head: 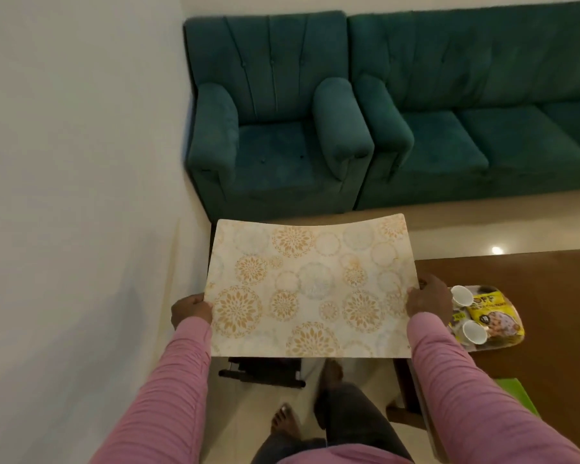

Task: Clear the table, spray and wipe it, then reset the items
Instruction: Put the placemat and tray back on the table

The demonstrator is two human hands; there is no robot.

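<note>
We saw a thin, flexible placemat (310, 293), cream with gold floral medallions, held flat in the air, left hand (191, 312) and right hand (427, 298) fingers gripping its side edges. Right of it stood the glossy brown surface (556, 296), bearing a tray (503, 343) of white cups (474, 331); teal velvet sofas (416, 112) stood beyond.

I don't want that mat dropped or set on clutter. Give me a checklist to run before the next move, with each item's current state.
1. Left hand grips the placemat edge: ok.
2. Right hand grips the opposite edge: ok.
3. Placemat held roughly level, far edge slightly curled up: ok.
4. Brown table bare for wiping: not ok; a tray with two white cups and a yellow packet sits on it.
5. Green item at the table's near edge removed: not ok.
6. Spray bottle and cloth ready: cannot tell, neither in view.
</note>
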